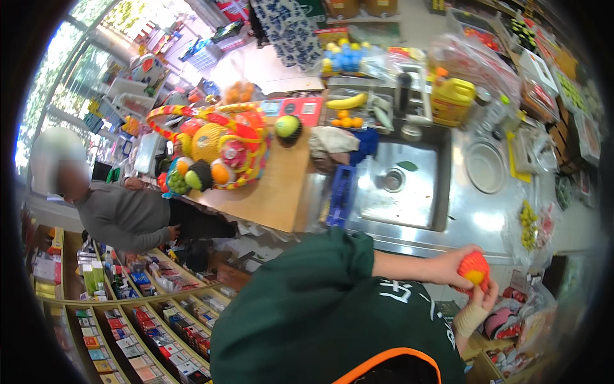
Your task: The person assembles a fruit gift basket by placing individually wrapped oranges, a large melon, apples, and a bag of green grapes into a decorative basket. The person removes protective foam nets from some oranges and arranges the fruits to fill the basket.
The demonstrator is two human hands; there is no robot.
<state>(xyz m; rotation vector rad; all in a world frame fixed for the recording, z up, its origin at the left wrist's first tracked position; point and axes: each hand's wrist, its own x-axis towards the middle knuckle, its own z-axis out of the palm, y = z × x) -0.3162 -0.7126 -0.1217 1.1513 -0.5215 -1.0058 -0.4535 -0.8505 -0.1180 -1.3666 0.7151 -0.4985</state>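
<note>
My left hand grips an orange fruit in a red foam net, at the right of the head view. The fingers of my right hand, its wrist in a beige wrap, hold the net from below. The fruit is partly covered by the net and my fingers. On the wooden counter stands a fruit basket trimmed in red and yellow, holding netted fruits, a yellow melon and a dragon fruit. A green fruit in a black net sits beside it.
The steel sink lies beyond my left arm, with a white bowl and green grapes on its right. A blue plastic basket is at its left. A person stands at far left, near shelves of packets.
</note>
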